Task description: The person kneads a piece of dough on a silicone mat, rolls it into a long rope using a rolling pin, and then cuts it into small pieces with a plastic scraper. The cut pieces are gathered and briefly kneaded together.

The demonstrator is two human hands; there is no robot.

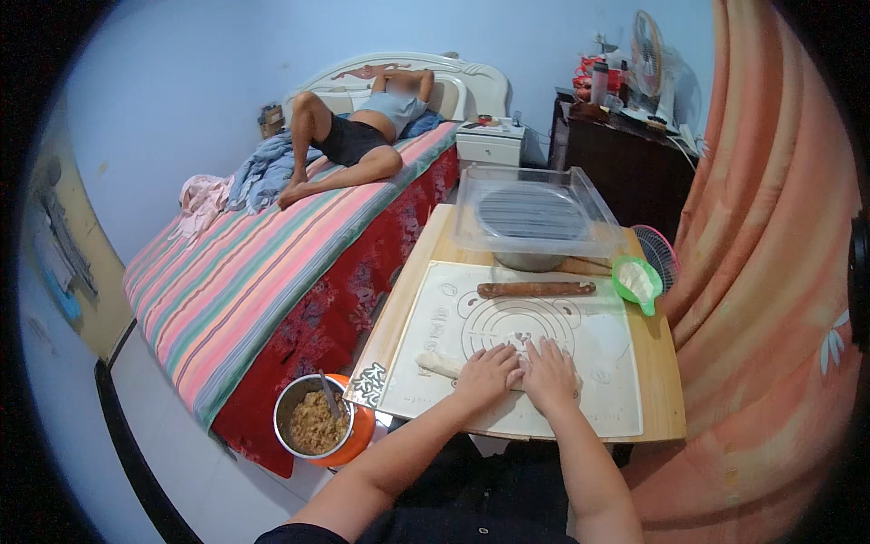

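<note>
On a white printed kneading mat lies a pale rope of dough, one end of it showing to the left of my hands. Over the dough, my left hand rests palm down with its fingers stretched forward. Close beside it my right hand lies flat too, fingers extended and slightly apart. Both palms hide the middle of the dough. Farther up the mat is a brown wooden rolling pin, touched by neither hand. A green scoop with white flour sits at the mat's far right corner.
A clear plastic bin stands with a metal pot at the back of the wooden table. Low on the left, a pot of filling with a spoon sits on something orange. A person lies on the striped bed. An orange curtain hangs at right.
</note>
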